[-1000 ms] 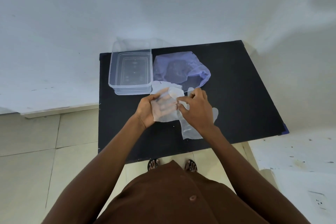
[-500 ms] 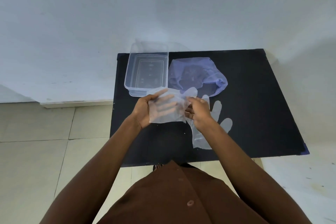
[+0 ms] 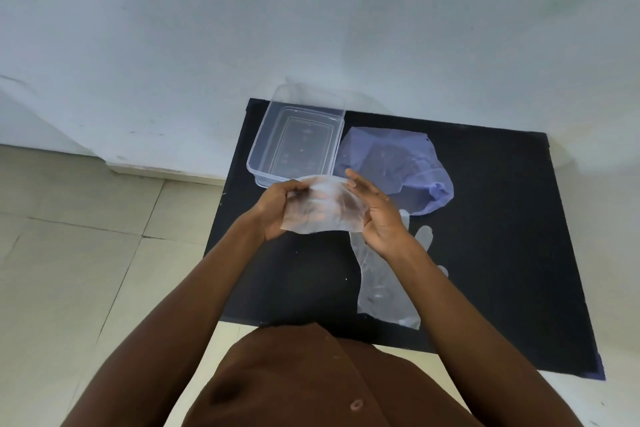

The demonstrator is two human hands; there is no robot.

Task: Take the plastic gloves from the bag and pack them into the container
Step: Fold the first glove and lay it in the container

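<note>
A folded clear plastic glove (image 3: pixel 323 210) is held up between both hands above the black table (image 3: pixel 502 236). My left hand (image 3: pixel 277 208) grips its left edge. My right hand (image 3: pixel 375 213) presses its right side with fingers fairly straight. Just beyond the hands stands the clear plastic container (image 3: pixel 298 146), with nothing visible inside it. To its right lies the thin bluish plastic bag (image 3: pixel 398 166), crumpled and open. A second clear glove (image 3: pixel 384 284) lies flat on the table under my right forearm, fingers pointing away.
The table's far edge meets a white wall (image 3: pixel 311 28). Tiled floor (image 3: pixel 86 253) lies to the left and below the table's near edge. A lid seems to sit beneath the container, though this is unclear.
The glove has been folded smaller and lifted closer to the container. My right hand has turned from pinching it to pressing its side. The view shifted, so the table sits further right.
</note>
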